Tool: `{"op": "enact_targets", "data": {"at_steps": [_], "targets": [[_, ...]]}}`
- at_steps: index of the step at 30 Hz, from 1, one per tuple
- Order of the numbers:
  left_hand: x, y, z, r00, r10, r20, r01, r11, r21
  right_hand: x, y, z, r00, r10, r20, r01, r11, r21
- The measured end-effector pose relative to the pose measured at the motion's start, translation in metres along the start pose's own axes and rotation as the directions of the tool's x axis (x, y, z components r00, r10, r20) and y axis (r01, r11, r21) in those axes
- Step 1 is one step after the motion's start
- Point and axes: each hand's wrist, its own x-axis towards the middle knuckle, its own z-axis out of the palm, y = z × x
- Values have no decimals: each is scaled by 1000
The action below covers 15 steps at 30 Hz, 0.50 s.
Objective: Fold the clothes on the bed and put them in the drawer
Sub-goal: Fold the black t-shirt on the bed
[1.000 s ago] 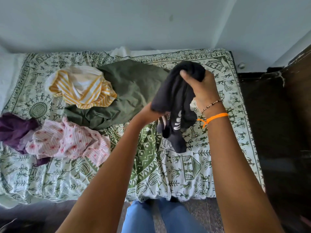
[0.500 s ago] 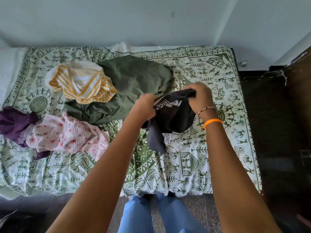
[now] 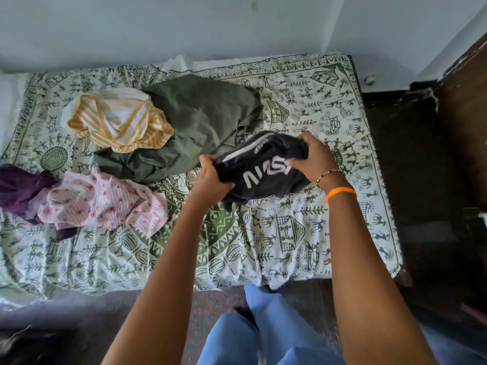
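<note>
Since the earlier frame, both hands are lowering the black garment (image 3: 263,172) onto the bed (image 3: 303,233), beside the green garment (image 3: 200,122). In the head view, the left hand (image 3: 213,177) and right hand (image 3: 313,156) are gripping its bunched ends, fingers curled. Staying bunched, it is risking a crooked fold.

Both grips, left (image 3: 214,177) and right (image 3: 315,158), hold the T-shirt (image 3: 263,175) between them, on the bed (image 3: 290,246). Just left of the left grip, partly behind it, lies the jacket (image 3: 200,119), with the striped top (image 3: 118,122) on its left edge. Further left and nearer lies the shirt (image 3: 105,204), overlapping the cloth (image 3: 21,188) at the bed's left end.
</note>
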Motion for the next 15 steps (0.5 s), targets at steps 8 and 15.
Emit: {"op": "enact_targets", "data": {"at_steps": [8,15], "targets": [[-89,-32,7,997,-63,53,47,966,254,-99,37,-2,973,81,216,-75,997,-36],[-159,-1,-37,984,84,160,-60,987,-150,-170,33,-37,969,60,240,-171,865,472]]}}
